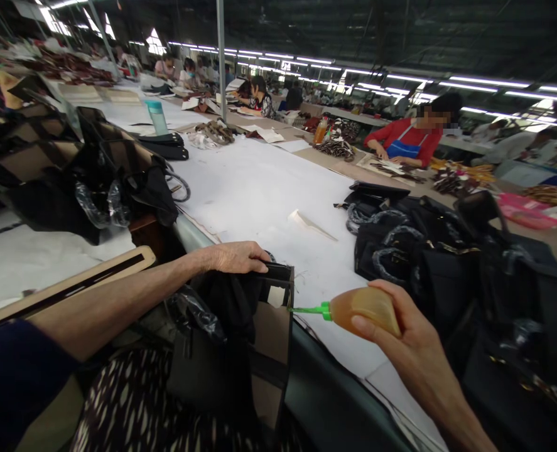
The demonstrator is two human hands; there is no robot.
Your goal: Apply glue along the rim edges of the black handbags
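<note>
My left hand (235, 257) rests closed over the top edge of a black bag piece (259, 326) that stands against the table's near edge, above my lap. An amber squeeze bottle (363, 309) with a green nozzle (309, 310) lies in my right hand (400, 333), fingers and thumb wrapped round its body. The nozzle tip touches the right edge of the bag piece, just below its top corner. Crinkled black plastic (198, 314) hangs beside the piece.
A long white-covered table (259, 188) runs away from me. A pile of black bags (414, 251) lies at right, more bags and plastic (99, 182) at left. A white comb-like tool (311, 225) lies mid-table. Other people work at far tables, one in red (410, 144).
</note>
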